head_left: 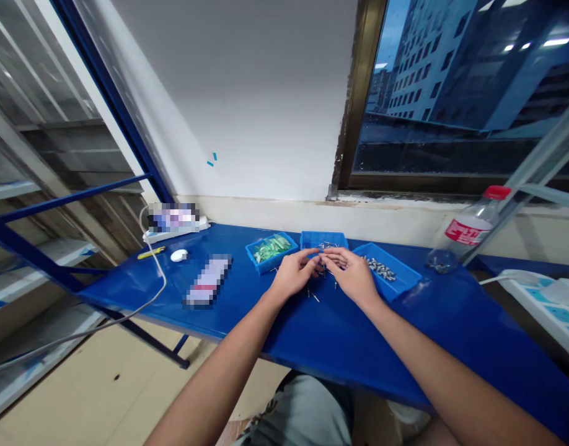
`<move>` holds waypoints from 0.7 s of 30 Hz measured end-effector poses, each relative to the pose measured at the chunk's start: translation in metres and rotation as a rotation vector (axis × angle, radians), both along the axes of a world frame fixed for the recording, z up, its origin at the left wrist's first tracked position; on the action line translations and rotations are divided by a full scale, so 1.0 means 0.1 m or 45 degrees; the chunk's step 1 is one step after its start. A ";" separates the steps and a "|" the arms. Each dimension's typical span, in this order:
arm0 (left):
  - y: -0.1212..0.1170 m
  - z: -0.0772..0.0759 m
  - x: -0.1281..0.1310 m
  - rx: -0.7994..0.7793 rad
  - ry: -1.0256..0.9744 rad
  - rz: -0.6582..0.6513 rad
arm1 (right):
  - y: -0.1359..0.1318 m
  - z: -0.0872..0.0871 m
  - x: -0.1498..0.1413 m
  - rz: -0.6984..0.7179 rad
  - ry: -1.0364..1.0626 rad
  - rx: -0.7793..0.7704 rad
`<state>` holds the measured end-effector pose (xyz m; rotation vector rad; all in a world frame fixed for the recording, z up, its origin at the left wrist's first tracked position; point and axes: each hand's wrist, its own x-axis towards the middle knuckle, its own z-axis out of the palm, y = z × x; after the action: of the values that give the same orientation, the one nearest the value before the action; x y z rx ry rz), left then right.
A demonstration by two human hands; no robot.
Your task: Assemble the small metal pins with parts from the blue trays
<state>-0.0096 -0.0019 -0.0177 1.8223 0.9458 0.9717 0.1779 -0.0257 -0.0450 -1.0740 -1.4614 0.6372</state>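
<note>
My left hand (294,272) and my right hand (353,274) meet over the blue table (303,334), their fingertips pinched close together. Anything between the fingers is too small to make out. Beneath and in front of them lie several small metal pins (315,297). A blue bin (261,267) to the left of my hands holds green pieces (272,248). Just beyond the fingers stands a second blue bin (323,235) with thin metal parts, partly covered by my hands. Close by my right hand, a third blue bin (408,280) holds small silver metal fittings (381,268).
A bottle with a red cap (470,229) stands at the right by the window. Leftward lie a blurred-out phone-like slab (209,282), a white round object (178,255), a yellow cutter (151,253) and a power strip (185,230). A cable (160,291) crosses the table's left edge.
</note>
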 end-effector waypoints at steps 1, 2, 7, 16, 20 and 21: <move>0.01 -0.02 0.00 -0.033 -0.041 -0.020 | -0.02 0.03 -0.01 0.001 -0.022 0.014; 0.03 -0.04 0.01 -0.069 -0.087 -0.037 | -0.05 0.05 -0.01 -0.008 -0.070 0.040; 0.14 -0.11 0.00 -0.239 -0.333 -0.086 | -0.11 0.14 -0.04 -0.068 -0.330 0.294; 0.17 -0.08 -0.05 -0.286 -0.473 0.040 | -0.13 0.16 -0.06 -0.086 -0.375 0.286; 0.16 -0.08 -0.05 -0.232 -0.442 0.008 | -0.10 0.11 -0.05 -0.145 -0.407 0.220; 0.15 -0.08 -0.04 -0.210 -0.418 -0.007 | -0.09 0.10 -0.05 -0.146 -0.402 0.191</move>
<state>-0.0137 0.0130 -0.0260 1.4721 0.7907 1.1139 0.1727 -0.0343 -0.0354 -1.1676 -1.6744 0.2792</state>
